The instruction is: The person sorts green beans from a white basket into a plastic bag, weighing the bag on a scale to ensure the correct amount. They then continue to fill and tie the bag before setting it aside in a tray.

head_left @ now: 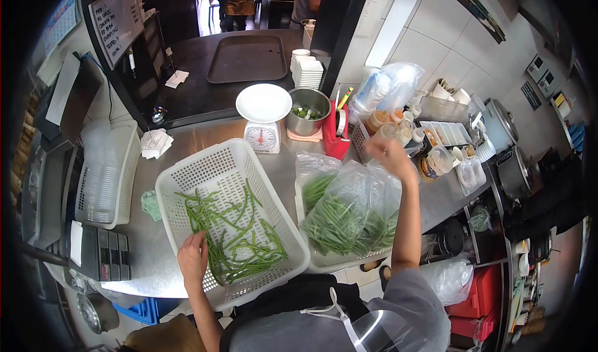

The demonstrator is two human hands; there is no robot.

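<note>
A white perforated plastic basket [205,159] stands in front of me with long green beans [240,262] loose inside. My left hand [193,255] is at the basket's left side, fingers closed together on some of the beans. Raised over the right part of the counter, my right hand [389,156] has its fingers curled; what they hold, if anything, I cannot make out. Below it, clear plastic bags [342,209] full of cut green beans lie in a second white tray [317,266], right of the basket.
Behind the basket stand a kitchen scale [261,134] with a white bowl, a steel pot [308,118] and a red holder [336,134]. Sauce bottles [398,128] crowd the back right. A brown tray [246,59] lies on the dark ledge. People [240,0] stand beyond it.
</note>
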